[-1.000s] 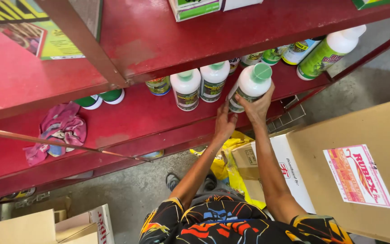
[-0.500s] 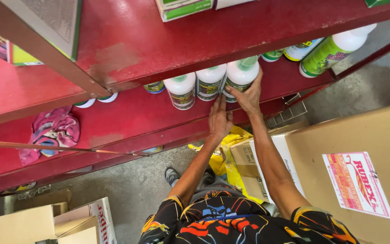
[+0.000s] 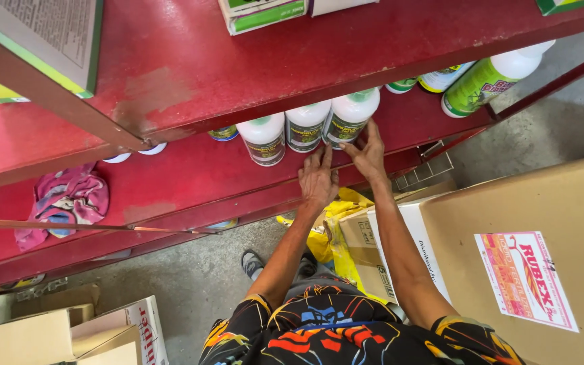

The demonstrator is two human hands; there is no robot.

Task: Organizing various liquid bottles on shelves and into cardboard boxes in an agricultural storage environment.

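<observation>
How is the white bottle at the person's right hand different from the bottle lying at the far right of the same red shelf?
The white bottle by the right hand, call it the near bottle, stands upright in a row of three; the far-right bottle lies tilted on its side. The near bottle's label is dark and narrow; the far-right bottle's wrap is bright green and covers most of its body. The right hand's fingers touch the near bottle; no hand is near the far-right bottle. Both have white bodies and rest on the red shelf.

Even, soft daylight fills the scene, brightest on the grey floor [image 3: 576,101] at the upper right. The upper red shelf [image 3: 346,54] throws a dim shadow over the white bottles [image 3: 305,125] beneath it. Colours are vivid, focus sharp throughout, and straight edges bow slightly toward the corners.
</observation>
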